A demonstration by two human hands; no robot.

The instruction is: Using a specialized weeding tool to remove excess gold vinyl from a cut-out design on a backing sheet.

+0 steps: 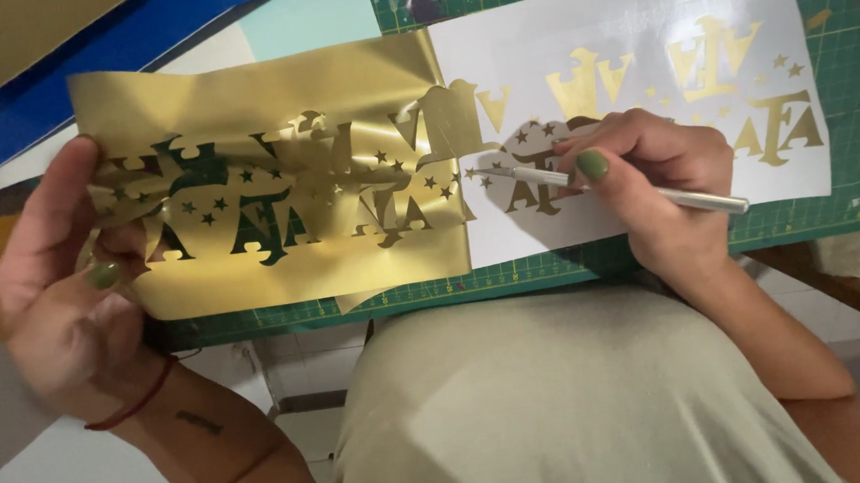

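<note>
Now | left hand [60,294] pinches lifted gold vinyl sheet [277,176] | right hand [650,173] grips silver craft knife [616,188], pen-style

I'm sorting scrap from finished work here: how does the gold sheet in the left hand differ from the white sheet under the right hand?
The gold sheet is lifted and curled, gripped by the left hand; the white sheet lies flat on the green mat. The gold sheet has cut-out holes; the white sheet carries solid gold shapes. The right hand presses a thin silver knife only onto the white sheet. Both show matching outlines.
</note>
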